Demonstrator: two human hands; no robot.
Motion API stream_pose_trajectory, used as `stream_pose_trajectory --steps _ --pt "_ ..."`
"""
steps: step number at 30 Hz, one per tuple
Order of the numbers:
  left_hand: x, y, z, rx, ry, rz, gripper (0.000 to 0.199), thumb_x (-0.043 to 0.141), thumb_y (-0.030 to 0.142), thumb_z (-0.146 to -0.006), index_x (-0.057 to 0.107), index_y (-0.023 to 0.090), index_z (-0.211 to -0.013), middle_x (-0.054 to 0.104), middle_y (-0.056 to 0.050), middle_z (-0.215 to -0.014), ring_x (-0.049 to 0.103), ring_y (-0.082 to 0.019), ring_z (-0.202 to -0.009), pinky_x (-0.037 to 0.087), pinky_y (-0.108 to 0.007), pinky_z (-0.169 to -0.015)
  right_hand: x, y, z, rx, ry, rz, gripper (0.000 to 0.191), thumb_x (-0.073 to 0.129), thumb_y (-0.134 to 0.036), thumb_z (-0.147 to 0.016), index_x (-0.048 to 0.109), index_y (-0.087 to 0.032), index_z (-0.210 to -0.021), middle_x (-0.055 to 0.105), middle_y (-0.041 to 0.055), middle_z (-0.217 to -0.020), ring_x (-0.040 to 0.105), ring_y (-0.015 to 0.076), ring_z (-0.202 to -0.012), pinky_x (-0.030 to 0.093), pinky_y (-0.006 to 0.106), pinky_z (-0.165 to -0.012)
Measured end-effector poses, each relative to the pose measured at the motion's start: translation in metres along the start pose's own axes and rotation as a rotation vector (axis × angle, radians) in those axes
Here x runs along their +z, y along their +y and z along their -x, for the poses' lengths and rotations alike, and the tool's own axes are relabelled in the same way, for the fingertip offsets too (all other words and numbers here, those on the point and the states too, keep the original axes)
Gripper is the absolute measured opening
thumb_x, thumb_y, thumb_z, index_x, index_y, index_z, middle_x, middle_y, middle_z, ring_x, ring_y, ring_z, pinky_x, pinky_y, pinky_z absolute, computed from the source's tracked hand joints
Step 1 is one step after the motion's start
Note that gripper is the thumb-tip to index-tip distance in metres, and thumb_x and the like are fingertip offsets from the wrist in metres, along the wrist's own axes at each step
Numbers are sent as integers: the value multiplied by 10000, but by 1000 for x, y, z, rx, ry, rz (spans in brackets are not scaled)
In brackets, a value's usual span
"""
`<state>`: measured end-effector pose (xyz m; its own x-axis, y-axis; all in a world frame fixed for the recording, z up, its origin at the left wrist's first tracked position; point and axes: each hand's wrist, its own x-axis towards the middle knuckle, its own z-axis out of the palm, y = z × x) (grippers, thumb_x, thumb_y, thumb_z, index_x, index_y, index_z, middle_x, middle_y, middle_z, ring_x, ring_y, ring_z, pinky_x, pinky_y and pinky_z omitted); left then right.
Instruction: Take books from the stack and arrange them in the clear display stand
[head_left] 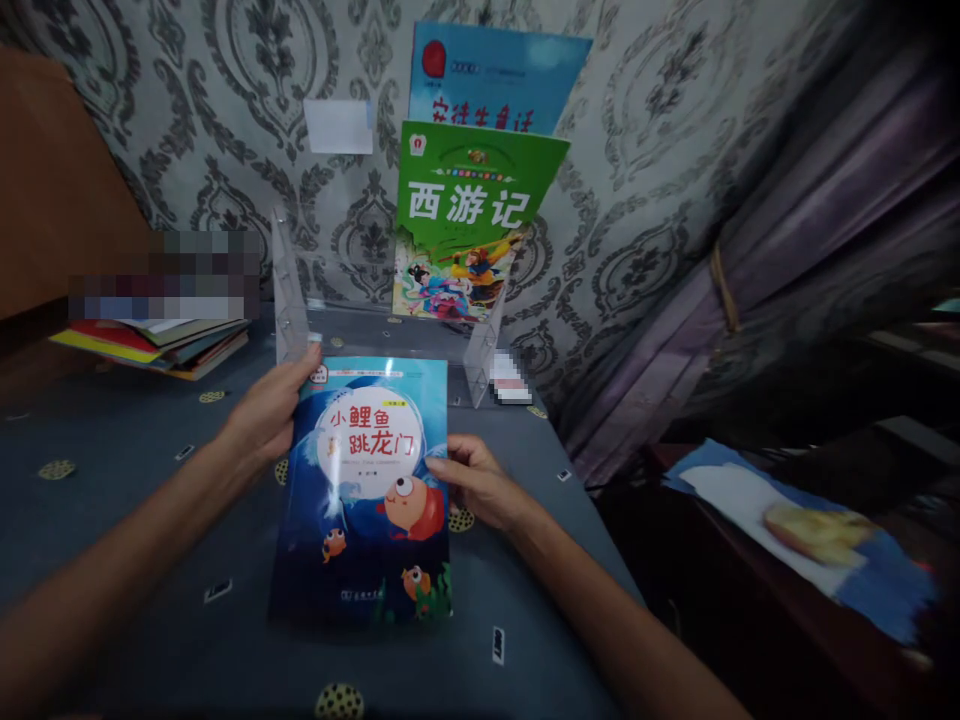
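Note:
A blue picture book (307, 540) with cartoon fish on its cover is held over the table, its front facing me. My left hand (274, 400) grips its upper left edge, and my right hand (480, 480) pinches the right edge with the thumb on the cover. Just beyond it stands a clear plastic book rack (291, 290), one transparent side panel at each end. Upright at the rack's right side is a green book (465, 215), with a taller light-blue book (499, 80) behind it, partly covered.
On the left of the grey patterned table (150, 530) lies a stack of books (165, 345), beside a brown wooden panel (60, 180). A small white box (511, 378) sits right of the rack. Purple curtains (757, 260) hang at the right, above a blue-and-white packet (795, 530).

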<state>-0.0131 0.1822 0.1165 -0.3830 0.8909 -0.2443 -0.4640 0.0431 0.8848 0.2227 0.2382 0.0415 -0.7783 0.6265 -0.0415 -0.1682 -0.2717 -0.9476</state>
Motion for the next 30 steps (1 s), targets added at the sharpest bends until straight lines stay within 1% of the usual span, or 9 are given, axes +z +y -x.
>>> stream_pose_trajectory --steps 2,4,7,9,12,18,23,27,30 --pt "-10 -16 -19 -153 64 6 253 629 340 -926 708 101 -920 754 -97 -713 732 -228 -635 626 -340 -655 -4 3 -3 32 0 21 398 847 -522 -681 723 -162 -800 638 -39 -615 492 46 -409 386 149 -335" --pt "-17 -29 -33 -212 82 23 259 598 335 -951 700 97 -935 758 -110 -730 729 -222 -611 627 -339 -644 -8 7 -7 70 -6 45 429 831 -548 -693 705 -152 -800 634 -37 -616 500 46 -415 394 149 -344" --pt "-24 -42 -44 -211 88 27 254 547 290 -981 686 107 -873 737 -88 -665 705 -188 -557 619 -302 -644 -17 14 -13 129 5 87 459 832 -561 -686 682 -143 -802 628 -38 -619 511 45 -432 403 149 -361" --pt "-26 -49 -48 -215 65 6 277 522 266 -990 680 112 -823 718 -77 -627 687 -174 -535 613 -288 -649 -22 17 -16 164 7 99 471 837 -558 -680 668 -137 -806 629 -35 -622 521 49 -440 405 153 -364" --pt "-29 -57 -52 -192 37 -16 264 518 222 -980 694 108 -820 727 -78 -663 686 -171 -564 604 -280 -652 -28 20 -18 191 -11 101 478 830 -550 -692 662 -130 -844 646 -24 -649 535 55 -445 410 161 -363" --pt "-33 -65 -52 -131 33 -5 219 513 62 -929 692 93 -807 716 -58 -690 671 -127 -591 575 -206 -633 -31 23 -18 201 -23 105 405 806 -510 -744 667 -146 -852 658 -23 -666 544 51 -450 424 155 -366" --pt "-34 -64 -46 -100 9 -27 177 558 -10 -842 680 97 -910 698 -44 -727 664 -112 -589 563 -182 -597 -32 21 -18 209 -35 150 420 800 -517 -733 667 -145 -874 676 -17 -699 557 49 -462 440 154 -375" --pt "-32 -65 -40 -41 35 -156 242 649 44 -787 644 136 -1011 684 -5 -719 650 -116 -574 535 -175 -530 -34 19 -20 192 50 336 397 802 -500 -717 570 -177 -715 594 -65 -551 529 60 -406 428 170 -367" --pt "-32 -64 -34 -23 40 -244 293 714 105 -759 627 164 -1033 679 26 -703 635 -114 -565 524 -169 -512 -35 17 -16 175 151 492 311 770 -428 -765 579 -182 -741 580 -70 -517 538 76 -400 402 177 -377"
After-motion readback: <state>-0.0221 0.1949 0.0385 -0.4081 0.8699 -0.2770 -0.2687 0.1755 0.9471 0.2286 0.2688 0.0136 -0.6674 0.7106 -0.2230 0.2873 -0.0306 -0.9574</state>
